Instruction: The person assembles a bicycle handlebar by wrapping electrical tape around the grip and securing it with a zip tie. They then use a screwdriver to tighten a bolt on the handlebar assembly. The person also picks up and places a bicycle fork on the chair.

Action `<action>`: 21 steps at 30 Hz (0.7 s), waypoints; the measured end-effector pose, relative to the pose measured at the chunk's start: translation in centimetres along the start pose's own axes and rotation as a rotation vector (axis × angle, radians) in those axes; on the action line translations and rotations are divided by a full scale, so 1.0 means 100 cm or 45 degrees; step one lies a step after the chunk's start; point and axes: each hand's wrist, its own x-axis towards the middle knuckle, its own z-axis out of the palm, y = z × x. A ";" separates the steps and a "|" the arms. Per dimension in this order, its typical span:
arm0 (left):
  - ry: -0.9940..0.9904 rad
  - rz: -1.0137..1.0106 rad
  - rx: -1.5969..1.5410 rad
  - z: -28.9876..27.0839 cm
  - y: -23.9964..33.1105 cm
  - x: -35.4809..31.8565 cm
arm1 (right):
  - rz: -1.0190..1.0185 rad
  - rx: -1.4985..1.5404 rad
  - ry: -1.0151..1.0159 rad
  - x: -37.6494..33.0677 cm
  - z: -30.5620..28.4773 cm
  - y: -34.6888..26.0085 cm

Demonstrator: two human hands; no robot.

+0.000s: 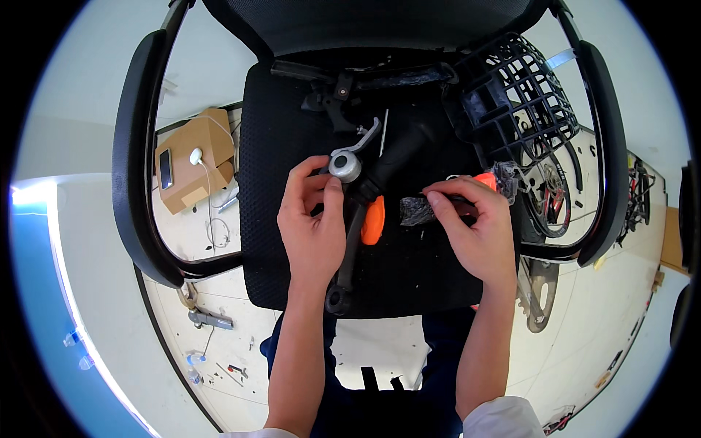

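Seen from above, a black mesh office chair seat (409, 270) served as the work surface, with its armrests curving up at nine and three o'clock. The left hand (312, 219) sat near the centre, its thumb and fingers closed around a small silver bicycle bell (345, 166) mounted on a black handlebar part (349, 248) that ran down toward six o'clock. Just right of it lay an orange-handled tool (373, 220), partly tucked under the bar. The right hand (475, 233) lay at about three o'clock of the bell, fingers pinched on a black piece wrapped in crinkled clear plastic (418, 209), with an orange part (485, 179) showing beyond the fingertips. At twelve o'clock a long black bar (394, 76) crossed the seat, and a black plastic basket (518, 95) crowded the one-to-two o'clock corner, close to the right hand. On the floor at nine o'clock stood a cardboard box (196, 157) with a white cable; bicycle parts (549, 197) lay on the floor at three o'clock.
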 end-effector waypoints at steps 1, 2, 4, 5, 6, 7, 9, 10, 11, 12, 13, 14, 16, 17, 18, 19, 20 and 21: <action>-0.019 0.021 -0.015 0.001 0.000 0.000 | 0.008 -0.040 -0.015 0.000 -0.003 0.002; -0.037 0.042 -0.030 0.001 0.000 0.001 | -0.019 -0.090 0.009 0.000 -0.005 0.002; -0.058 0.034 -0.084 0.000 0.003 0.001 | -0.076 -0.183 0.051 0.001 -0.008 -0.001; -0.063 0.004 -0.127 -0.001 0.007 -0.001 | -0.207 -0.281 0.146 0.003 -0.008 0.001; -0.073 -0.027 -0.174 0.000 0.009 -0.002 | -0.336 -0.383 0.245 0.006 -0.007 0.004; -0.097 -0.023 -0.233 0.001 0.013 -0.005 | -0.465 -0.485 0.344 0.007 -0.006 0.005; -0.141 -0.015 -0.349 0.002 0.018 -0.009 | -0.300 -0.215 0.327 0.000 0.003 -0.007; -0.171 0.011 -0.413 0.003 0.018 -0.010 | -0.218 -0.078 0.316 -0.002 0.008 -0.013; -0.209 0.037 -0.485 0.006 0.017 -0.011 | -0.178 0.192 0.159 0.002 0.013 -0.010; -0.247 0.064 -0.558 0.008 0.016 -0.012 | -0.112 0.349 0.061 0.001 0.014 -0.011; -0.272 0.064 -0.601 0.011 0.017 -0.014 | -0.045 0.504 -0.036 -0.002 0.016 -0.015; -0.284 0.064 -0.630 0.011 0.017 -0.017 | -0.088 0.537 -0.020 -0.006 0.025 -0.019; -0.333 -0.006 -0.692 0.011 0.025 -0.021 | -0.080 0.471 0.034 -0.010 0.032 -0.017; -0.367 -0.077 -0.717 0.009 0.030 -0.022 | -0.028 0.508 0.053 -0.010 0.036 -0.012; -0.427 0.012 -0.666 0.006 0.024 -0.021 | 0.019 0.524 0.002 -0.011 0.035 -0.014; -0.485 0.102 -0.613 0.003 0.021 -0.019 | 0.066 0.541 -0.050 -0.012 0.032 -0.018; -0.478 0.163 -0.519 0.001 0.021 -0.020 | 0.113 0.558 -0.103 -0.013 0.031 -0.020; -0.428 0.270 -0.378 0.001 0.018 -0.019 | 0.066 0.481 -0.096 -0.015 0.035 -0.020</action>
